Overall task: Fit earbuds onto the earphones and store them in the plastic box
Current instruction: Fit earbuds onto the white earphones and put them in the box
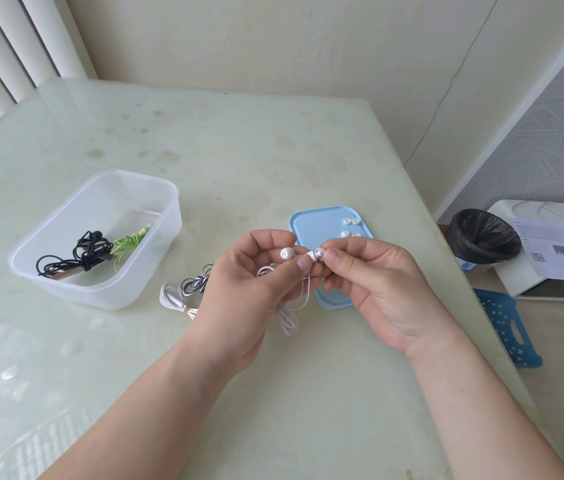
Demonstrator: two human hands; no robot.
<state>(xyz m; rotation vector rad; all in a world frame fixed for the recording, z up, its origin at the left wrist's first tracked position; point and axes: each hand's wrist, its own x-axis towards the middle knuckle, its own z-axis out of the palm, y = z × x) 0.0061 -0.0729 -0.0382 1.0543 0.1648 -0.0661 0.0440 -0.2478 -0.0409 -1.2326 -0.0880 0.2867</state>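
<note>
Nearest, both hands meet above the desk (308, 393). The left hand (256, 275) has its grip closed around the white earphones (287, 253) — one round head pokes up and the thin wire hangs down in loops. The right hand (374, 282) has its grip pinched on a small white earbud (320, 252), right at the other head. I think it is being pushed on, so this pair is not done.

At nine o'clock from the hands, a white bundle (171, 296) and a stripy bundle (199, 280) wait on the desk. At one o'clock, the blue lid (308, 226) holds loose earbuds (350, 221). At ten o'clock, the plastic box (100, 299) already holds a black pair (81, 252) and a green pair (128, 241) — about half looks left to do
</note>
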